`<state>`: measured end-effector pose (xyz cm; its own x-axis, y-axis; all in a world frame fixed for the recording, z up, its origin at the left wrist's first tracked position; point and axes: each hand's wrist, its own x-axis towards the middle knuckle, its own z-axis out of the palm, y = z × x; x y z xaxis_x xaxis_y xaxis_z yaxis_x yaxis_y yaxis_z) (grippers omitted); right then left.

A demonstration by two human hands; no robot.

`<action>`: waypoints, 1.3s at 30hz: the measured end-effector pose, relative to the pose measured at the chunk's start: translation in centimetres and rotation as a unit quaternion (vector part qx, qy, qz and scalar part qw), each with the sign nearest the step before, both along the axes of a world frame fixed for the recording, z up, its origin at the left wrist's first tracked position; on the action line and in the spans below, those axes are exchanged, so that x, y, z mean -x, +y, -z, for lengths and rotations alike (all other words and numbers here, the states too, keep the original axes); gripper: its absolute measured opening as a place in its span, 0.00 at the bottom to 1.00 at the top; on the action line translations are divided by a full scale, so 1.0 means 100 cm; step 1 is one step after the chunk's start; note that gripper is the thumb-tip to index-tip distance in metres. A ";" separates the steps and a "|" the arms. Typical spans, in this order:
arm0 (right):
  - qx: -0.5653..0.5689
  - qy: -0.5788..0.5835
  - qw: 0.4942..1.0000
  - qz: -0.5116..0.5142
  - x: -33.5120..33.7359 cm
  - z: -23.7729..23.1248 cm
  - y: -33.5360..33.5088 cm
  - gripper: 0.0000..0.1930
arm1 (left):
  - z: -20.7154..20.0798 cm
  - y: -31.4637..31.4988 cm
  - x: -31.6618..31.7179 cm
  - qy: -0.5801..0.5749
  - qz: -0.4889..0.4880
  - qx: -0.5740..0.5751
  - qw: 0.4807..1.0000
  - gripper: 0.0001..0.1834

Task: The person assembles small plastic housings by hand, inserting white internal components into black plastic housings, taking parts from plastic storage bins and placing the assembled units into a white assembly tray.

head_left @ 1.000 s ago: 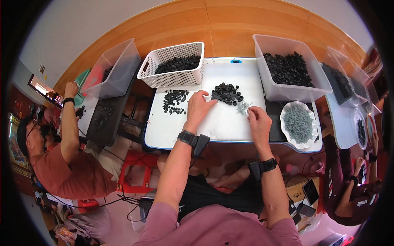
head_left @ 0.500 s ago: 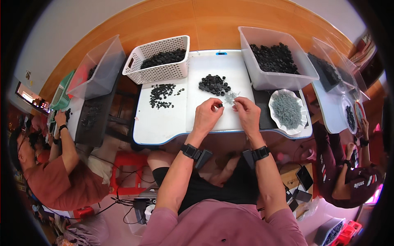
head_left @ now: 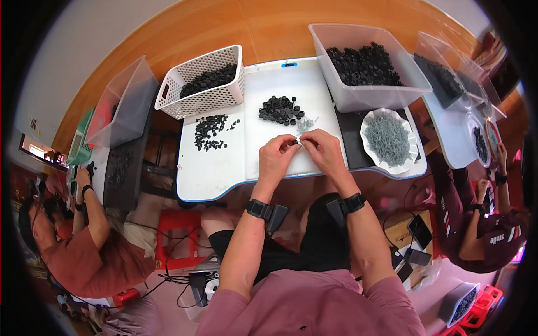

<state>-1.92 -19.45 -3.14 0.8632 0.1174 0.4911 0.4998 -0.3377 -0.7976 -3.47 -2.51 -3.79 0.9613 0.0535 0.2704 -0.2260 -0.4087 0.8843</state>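
My left hand (head_left: pixel 276 161) is closed, pinching a small black round knob (head_left: pixel 294 142) between thumb and fingertips. Right beside it, my right hand (head_left: pixel 327 153) is closed in a pinch, its fingertips meeting the knob. A thin, pale piece shows there, seemingly a small grey screw, largely covered by the fingers. Just beyond the hands lies a small heap of grey screws (head_left: pixel 304 124) on the white table (head_left: pixel 255 134). A pile of black knobs (head_left: pixel 277 110) sits behind that heap, a bit to the left.
More small black pieces (head_left: pixel 210 132) lie spread at the table's left. A white perforated basket (head_left: pixel 168 92) and a clear bin (head_left: pixel 372 98) with black parts stand at the back. A white fluted dish (head_left: pixel 412 140) of grey screws is at right. People work at both sides.
My right hand has moved left from the grey heap and come together with my left hand at the knob. The whole view has shifted slightly.
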 end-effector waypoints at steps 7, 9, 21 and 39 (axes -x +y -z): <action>0.029 -0.056 0.998 -0.005 0.001 0.007 0.001 0.05 | 0.001 -0.002 -0.001 -0.050 0.001 -0.041 0.998 0.11; 0.047 -0.080 0.996 -0.003 0.001 0.007 0.001 0.05 | 0.001 -0.003 -0.002 -0.060 -0.002 -0.046 0.997 0.11; -0.053 0.060 0.997 -0.016 -0.002 0.007 -0.001 0.07 | -0.001 -0.002 0.001 -0.049 -0.015 -0.036 0.998 0.11; -0.081 0.127 0.988 -0.026 -0.010 0.016 -0.003 0.07 | -0.003 -0.001 0.001 -0.006 -0.009 0.026 1.000 0.09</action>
<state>-0.97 -19.73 -4.75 0.9559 0.1026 0.2751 0.2896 -0.1751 -0.9410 -3.56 -2.59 -3.44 0.9568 0.0859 0.2778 -0.2290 -0.3661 0.9020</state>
